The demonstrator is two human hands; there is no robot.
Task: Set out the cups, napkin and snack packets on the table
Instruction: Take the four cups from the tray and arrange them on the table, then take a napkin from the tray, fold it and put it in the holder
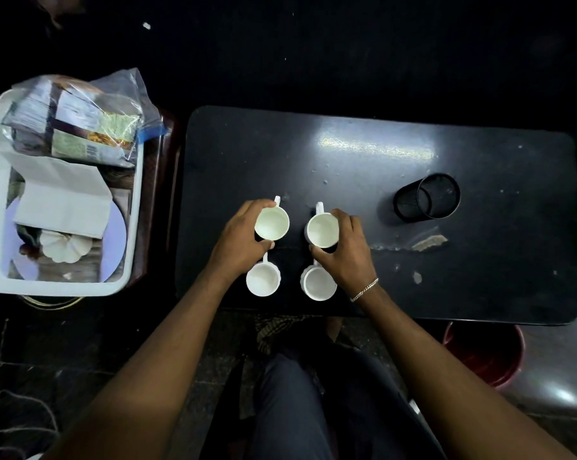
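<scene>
Several white cups stand in a square on the black table [479, 267]. My left hand [239, 239] grips the far left cup [272, 223] round its side. My right hand [343, 249] grips the far right cup [323, 230] the same way. Two more cups sit nearer me, one on the left [263, 279] and one on the right [317, 284], both untouched. A folded white napkin [64, 199] and a clear bag of snack packets [77, 119] lie in the white tub [136, 207] to the left of the table.
A black mesh pen holder [428, 197] lies on its side on the table's right part, with a paper scrap [429, 242] near it. The tub also holds a white ridged lid [64, 245] and a pale round plate [116, 240]. A red bucket [486, 353] stands below the table's right edge.
</scene>
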